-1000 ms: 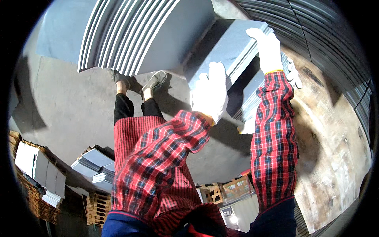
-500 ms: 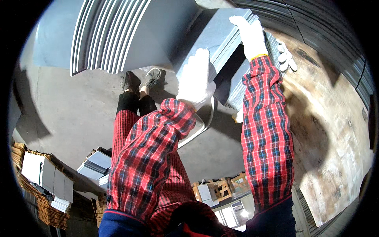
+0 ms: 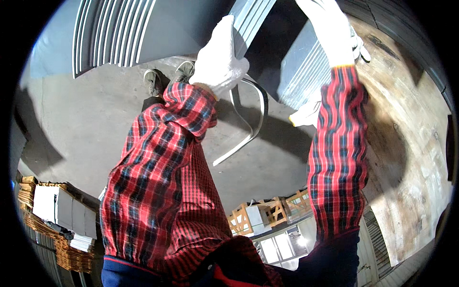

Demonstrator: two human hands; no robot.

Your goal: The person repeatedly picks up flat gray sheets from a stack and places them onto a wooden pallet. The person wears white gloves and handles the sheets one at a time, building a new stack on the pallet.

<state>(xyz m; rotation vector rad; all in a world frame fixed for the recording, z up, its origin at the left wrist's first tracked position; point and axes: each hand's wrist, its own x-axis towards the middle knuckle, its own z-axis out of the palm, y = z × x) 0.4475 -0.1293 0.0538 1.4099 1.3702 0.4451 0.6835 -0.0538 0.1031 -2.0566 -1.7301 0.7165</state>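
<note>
My left hand [image 3: 217, 60], in a white knit glove, grips the near end of several stacked grey panels [image 3: 253, 24] with pale edges. Its fingers lie along them, pointing away from me. At the top edge of the picture is my right hand [image 3: 330, 28], gloved in white too; its fingers are mostly cut off by the rim, so their grip is hidden. Below it lies another stack of grey panels [image 3: 301, 67]. Left of my left hand stand more grey panels with white edges [image 3: 112, 33].
Loose white gloves [image 3: 306, 115] lie beside the lower stack. A bent pale strip [image 3: 260, 112] rests on the grey floor. Worn wooden boarding [image 3: 392, 143] runs along the right. White slabs on a wooden pallet [image 3: 71, 210] stand lower left, and wooden crates [image 3: 272, 213] at bottom centre.
My left hand and the panels have shifted left, and a dark gap now shows between them and my right hand. My right hand has moved toward the picture's upper edge. The whole view has shifted.
</note>
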